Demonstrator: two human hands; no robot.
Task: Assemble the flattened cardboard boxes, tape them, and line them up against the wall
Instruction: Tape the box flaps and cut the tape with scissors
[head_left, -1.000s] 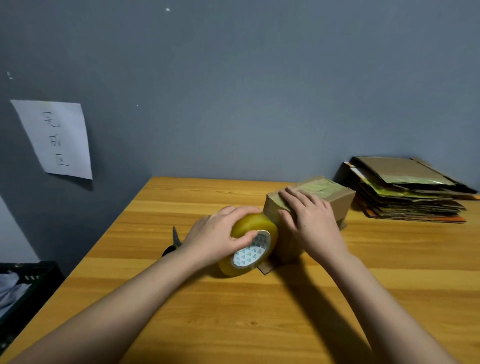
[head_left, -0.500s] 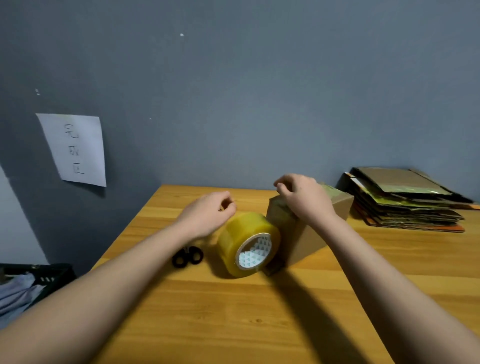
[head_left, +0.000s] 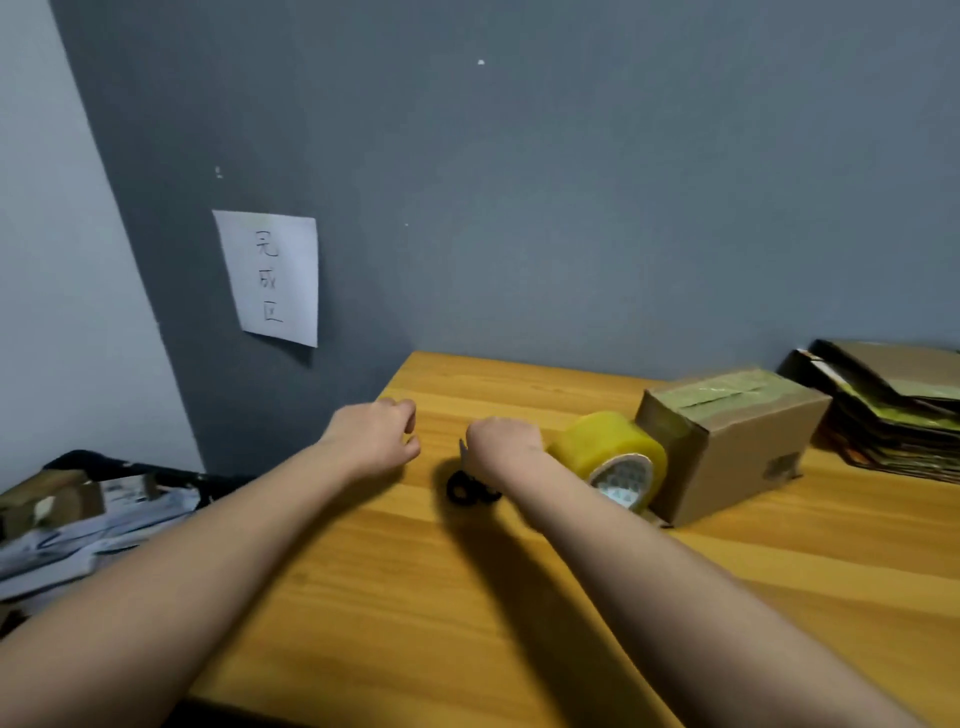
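While the right hand (head_left: 501, 444) is curled over the scissors (head_left: 470, 486), grip unclear, the left hand (head_left: 376, 436) hangs loosely curled; tape (head_left: 610, 454) should be cut close to the box (head_left: 727, 441) at 3 o'clock.

A taped brown cardboard box (head_left: 727, 441) stands upright, touching the yellow tape roll (head_left: 608, 457); flattened boxes (head_left: 893, 400) lie stacked beside it.

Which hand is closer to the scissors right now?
Right. The right hand is directly over the scissors, apparently at the blades; the left hand hovers apart, off to their left.
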